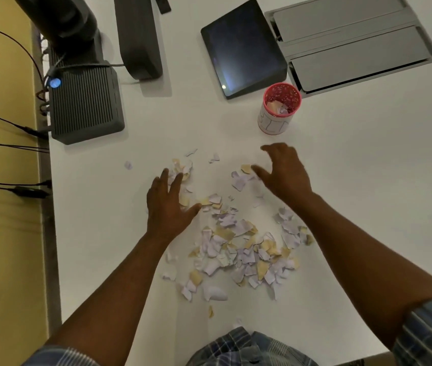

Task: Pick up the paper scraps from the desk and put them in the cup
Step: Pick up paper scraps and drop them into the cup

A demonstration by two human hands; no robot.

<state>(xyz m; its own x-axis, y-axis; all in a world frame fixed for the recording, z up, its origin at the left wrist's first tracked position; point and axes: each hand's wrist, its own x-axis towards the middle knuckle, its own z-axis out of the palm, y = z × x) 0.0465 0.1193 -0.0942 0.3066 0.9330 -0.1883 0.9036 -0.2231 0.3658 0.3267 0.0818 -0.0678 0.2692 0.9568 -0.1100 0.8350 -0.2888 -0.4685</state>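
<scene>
both hands' fingers spread, holding nothing: left hand covers some paper scraps; right hand blurred near cup.

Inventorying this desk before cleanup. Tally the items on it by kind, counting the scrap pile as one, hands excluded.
Cup: 1
Paper scrap pile: 1
Tablet: 1
Ribbed grey box: 1
Dark upright stand: 1
Grey metal tray unit: 1
Total: 6

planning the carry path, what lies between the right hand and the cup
In the head view, only bare white desk lies between the right hand and the cup; the paper scraps lie nearer the person.
</scene>
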